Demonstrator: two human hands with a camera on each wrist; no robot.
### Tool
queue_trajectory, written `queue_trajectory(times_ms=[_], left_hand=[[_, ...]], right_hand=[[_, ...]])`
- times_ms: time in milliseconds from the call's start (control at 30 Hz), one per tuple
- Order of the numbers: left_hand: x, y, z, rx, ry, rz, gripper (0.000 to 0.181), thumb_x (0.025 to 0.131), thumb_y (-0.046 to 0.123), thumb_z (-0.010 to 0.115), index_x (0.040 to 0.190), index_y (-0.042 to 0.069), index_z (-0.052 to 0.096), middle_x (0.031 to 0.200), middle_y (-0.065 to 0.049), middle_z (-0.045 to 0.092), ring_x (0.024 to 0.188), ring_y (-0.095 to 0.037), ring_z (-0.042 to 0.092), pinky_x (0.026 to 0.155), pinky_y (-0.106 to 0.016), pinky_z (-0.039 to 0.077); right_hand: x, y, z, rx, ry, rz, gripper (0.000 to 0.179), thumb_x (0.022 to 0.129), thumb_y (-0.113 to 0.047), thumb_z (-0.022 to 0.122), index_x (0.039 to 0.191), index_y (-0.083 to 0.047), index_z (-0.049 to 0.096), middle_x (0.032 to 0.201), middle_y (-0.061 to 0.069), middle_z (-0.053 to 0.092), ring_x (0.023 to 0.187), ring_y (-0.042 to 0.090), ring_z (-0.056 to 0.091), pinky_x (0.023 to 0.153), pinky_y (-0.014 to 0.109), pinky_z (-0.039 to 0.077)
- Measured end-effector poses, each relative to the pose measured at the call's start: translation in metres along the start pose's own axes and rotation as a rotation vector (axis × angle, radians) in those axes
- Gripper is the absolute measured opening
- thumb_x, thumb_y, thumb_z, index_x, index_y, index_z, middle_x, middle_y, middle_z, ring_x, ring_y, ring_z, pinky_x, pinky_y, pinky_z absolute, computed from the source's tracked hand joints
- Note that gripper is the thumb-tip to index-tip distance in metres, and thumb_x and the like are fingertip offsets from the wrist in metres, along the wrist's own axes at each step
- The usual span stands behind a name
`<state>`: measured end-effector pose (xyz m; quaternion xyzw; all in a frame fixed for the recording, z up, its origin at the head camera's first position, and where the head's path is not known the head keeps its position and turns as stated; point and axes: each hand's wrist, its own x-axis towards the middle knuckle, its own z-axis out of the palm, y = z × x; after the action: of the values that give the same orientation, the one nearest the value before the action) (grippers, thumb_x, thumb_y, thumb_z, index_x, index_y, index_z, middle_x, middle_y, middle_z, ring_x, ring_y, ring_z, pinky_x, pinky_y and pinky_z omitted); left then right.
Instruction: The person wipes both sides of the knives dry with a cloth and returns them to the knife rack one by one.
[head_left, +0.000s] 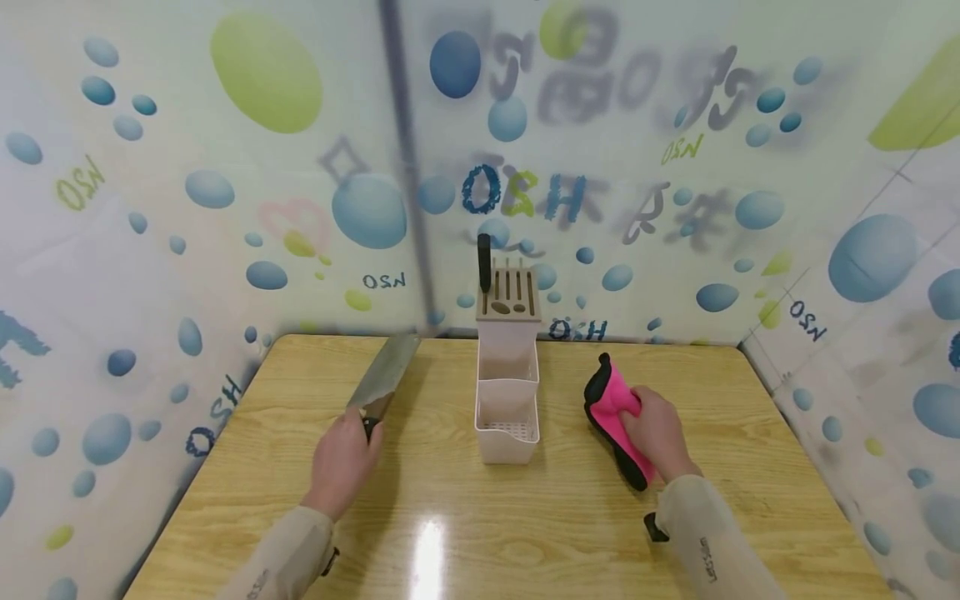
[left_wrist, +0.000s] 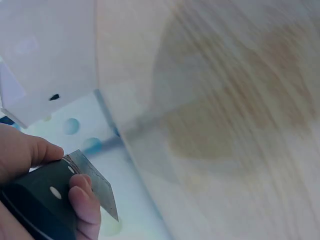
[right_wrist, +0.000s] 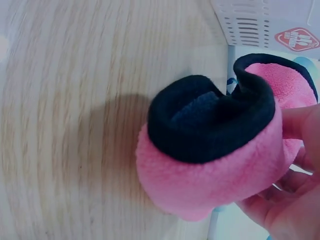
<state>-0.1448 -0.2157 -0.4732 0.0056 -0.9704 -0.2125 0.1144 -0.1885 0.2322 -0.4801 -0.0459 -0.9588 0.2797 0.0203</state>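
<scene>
My left hand [head_left: 345, 460] grips a cleaver [head_left: 385, 373] by its black handle [left_wrist: 42, 192], left of the holder. The broad metal blade points toward the back edge of the table, and in the left wrist view it shows only partly, beyond the fingers. On the other side, my right hand [head_left: 660, 433] pinches a fluffy pink cloth [head_left: 618, 402] with black edging. The cloth is bunched and folded, its black rim [right_wrist: 210, 135] curling round a dark inner side in the right wrist view. Some of the right fingers are hidden behind the cloth.
Between the hands a pale slotted knife holder [head_left: 507, 448] with stepped compartments stands on the wooden table [head_left: 450, 517]. A black-handled knife [head_left: 484, 260] sits upright in its left slot. Patterned curtain walls [head_left: 480, 125] enclose the table's back and sides.
</scene>
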Motion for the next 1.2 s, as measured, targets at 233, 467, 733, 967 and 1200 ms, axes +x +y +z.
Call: queue_trajectory(times_ms=[233,467,733,967,1200], left_hand=[[-0.003,0.023,-0.004,-0.056,0.108,0.089,0.029,0.097,0.016,0.068,0.098,-0.011,0.057,0.074,-0.016,0.057,0.057,-0.024,0.051,0.048,-0.036,0.041],[-0.005,0.046,-0.012,-0.092,0.183,0.155,0.024,0.096,0.014,0.068,0.095,-0.008,0.057,0.075,-0.013,0.054,0.055,-0.020,0.046,0.046,-0.031,0.037],[-0.005,0.065,-0.019,-0.093,0.223,0.223,0.025,0.094,0.013,0.072,0.096,-0.008,0.060,0.079,-0.016,0.058,0.053,-0.018,0.046,0.044,-0.029,0.037],[-0.003,0.075,-0.018,-0.078,0.302,0.316,0.026,0.090,0.012,0.078,0.095,-0.008,0.061,0.081,-0.019,0.061,0.056,-0.022,0.053,0.045,-0.033,0.045],[0.001,0.084,-0.016,-0.066,0.330,0.391,0.026,0.089,0.012,0.079,0.093,-0.008,0.064,0.080,-0.017,0.061,0.060,-0.025,0.057,0.048,-0.038,0.050]], right_hand=[[0.001,-0.007,0.002,0.032,0.004,0.004,0.044,0.098,-0.014,0.065,0.135,0.008,0.056,0.128,0.031,0.062,0.111,0.045,0.060,0.097,0.058,0.051],[0.002,-0.019,0.000,0.060,0.012,0.022,0.044,0.098,-0.014,0.065,0.136,0.006,0.056,0.128,0.030,0.063,0.109,0.042,0.061,0.097,0.057,0.052],[0.008,-0.032,-0.002,0.073,0.034,-0.001,0.046,0.098,-0.014,0.064,0.139,0.007,0.054,0.129,0.030,0.063,0.110,0.043,0.062,0.096,0.056,0.053],[0.013,-0.046,-0.008,0.085,0.054,-0.022,0.048,0.099,-0.015,0.064,0.141,0.006,0.053,0.130,0.029,0.062,0.109,0.042,0.062,0.094,0.055,0.055],[0.014,-0.060,-0.018,0.112,0.099,-0.080,0.050,0.098,-0.014,0.065,0.143,0.005,0.052,0.130,0.029,0.063,0.109,0.042,0.062,0.093,0.056,0.055]])
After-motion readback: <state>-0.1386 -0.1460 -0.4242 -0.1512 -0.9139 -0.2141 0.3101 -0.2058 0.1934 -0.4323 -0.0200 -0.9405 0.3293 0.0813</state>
